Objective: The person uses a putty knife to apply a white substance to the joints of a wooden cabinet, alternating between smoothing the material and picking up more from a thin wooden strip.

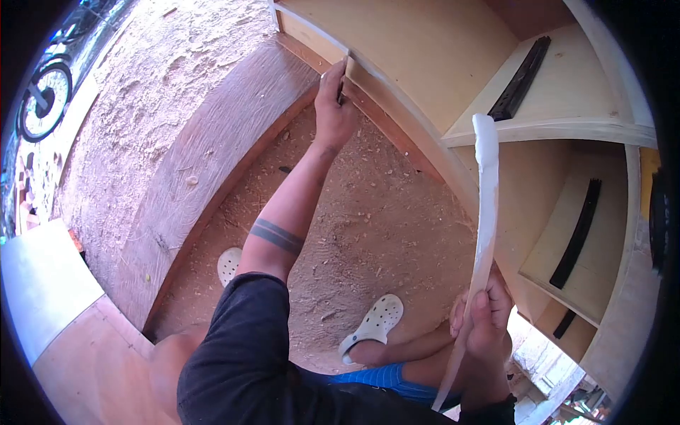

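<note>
Hands (pixel 333 106) (pixel 485 319) hold edge strip (pixel 486 212) by cabinet (pixel 432 57).

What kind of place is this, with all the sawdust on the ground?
Probably a woodworking or carpentry workshop. Pale sawdust and wood chips cover the dirt floor, an unfinished plywood cabinet with black metal drawer slides stands by, and the right hand holds a long white edging strip.

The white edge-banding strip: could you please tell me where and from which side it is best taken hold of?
Probably at its lower length, from the open floor side, as the right hand grips it now. The white edge-banding strip is long, thin and bowed, its top end free beside the plywood cabinet, so a low pinch across its flat faces steadies it.
</note>
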Tool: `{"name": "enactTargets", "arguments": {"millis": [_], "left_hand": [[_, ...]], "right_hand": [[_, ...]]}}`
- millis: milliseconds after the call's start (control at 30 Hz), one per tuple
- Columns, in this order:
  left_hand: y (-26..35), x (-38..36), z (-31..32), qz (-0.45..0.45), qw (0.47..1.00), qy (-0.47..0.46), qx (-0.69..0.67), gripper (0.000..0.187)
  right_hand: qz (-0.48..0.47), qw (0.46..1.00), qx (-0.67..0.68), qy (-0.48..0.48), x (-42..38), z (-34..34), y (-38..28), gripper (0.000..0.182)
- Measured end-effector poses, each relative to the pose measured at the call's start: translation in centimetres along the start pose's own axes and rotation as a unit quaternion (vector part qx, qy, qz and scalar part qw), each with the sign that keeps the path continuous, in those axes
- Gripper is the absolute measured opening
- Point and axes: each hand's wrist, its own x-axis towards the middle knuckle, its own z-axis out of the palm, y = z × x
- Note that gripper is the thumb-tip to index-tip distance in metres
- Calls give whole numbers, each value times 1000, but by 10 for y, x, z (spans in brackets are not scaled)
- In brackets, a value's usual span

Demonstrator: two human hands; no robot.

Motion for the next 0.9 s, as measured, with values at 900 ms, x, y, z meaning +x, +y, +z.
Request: {"name": "enactTargets", "arguments": {"millis": [900], "left_hand": [[10,-37,32,43,998,15,47,61]], "right_hand": [[-37,997,8,65,-40,-34,21,36]]}}
